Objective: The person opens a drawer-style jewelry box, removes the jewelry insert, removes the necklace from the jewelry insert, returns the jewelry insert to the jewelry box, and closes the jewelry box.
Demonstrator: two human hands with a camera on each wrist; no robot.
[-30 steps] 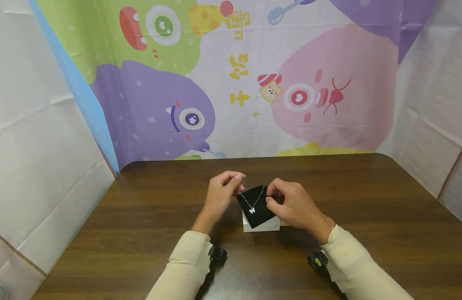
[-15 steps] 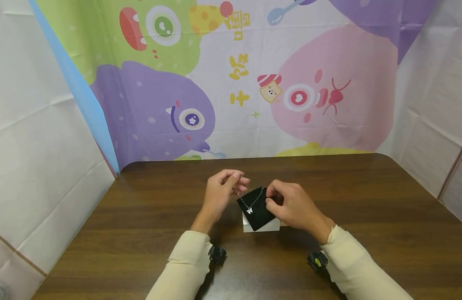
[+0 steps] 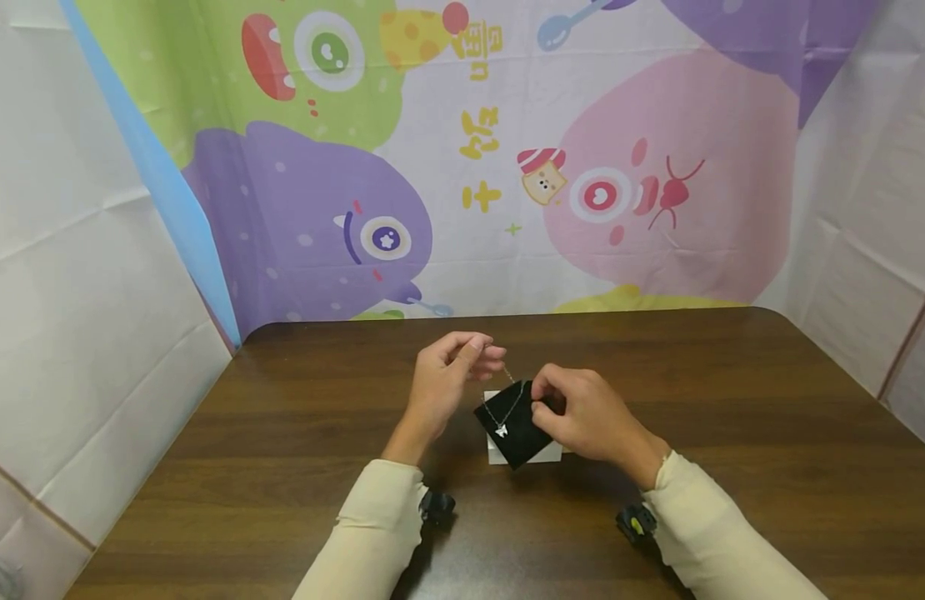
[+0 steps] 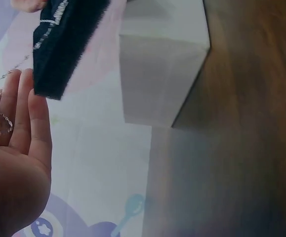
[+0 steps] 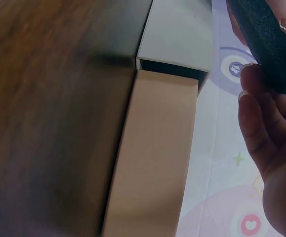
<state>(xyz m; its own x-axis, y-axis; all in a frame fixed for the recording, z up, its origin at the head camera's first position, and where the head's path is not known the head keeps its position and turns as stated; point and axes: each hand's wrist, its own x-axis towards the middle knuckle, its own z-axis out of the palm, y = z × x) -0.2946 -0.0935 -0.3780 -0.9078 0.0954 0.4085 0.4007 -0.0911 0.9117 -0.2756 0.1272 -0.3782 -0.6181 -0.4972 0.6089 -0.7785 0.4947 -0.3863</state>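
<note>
My left hand (image 3: 446, 382) pinches the chain of a silver necklace (image 3: 502, 431) between thumb and forefinger, its other fingers stretched out. In the left wrist view, loose chain (image 4: 7, 121) hangs over those fingers. The necklace's small butterfly-shaped pendant lies on the front of a square black velvety pad (image 3: 518, 448). At the pad's right corner, my right hand (image 3: 586, 410) grips it between thumb and fingers. The pad is held tilted above a white box (image 3: 547, 455), overlapping most of it in the head view.
The right wrist view shows a tan cardboard drawer (image 5: 152, 148) sticking out of the white sleeve (image 5: 177, 34). Both rest on the dark wooden table (image 3: 282, 467). A cartoon-printed curtain (image 3: 477, 250) hangs behind the table's far edge.
My left hand has risen slightly away from the pad, drawing the chain up with it. The pad has turned a little and come down toward the near side; the right hand has hardly moved.
</note>
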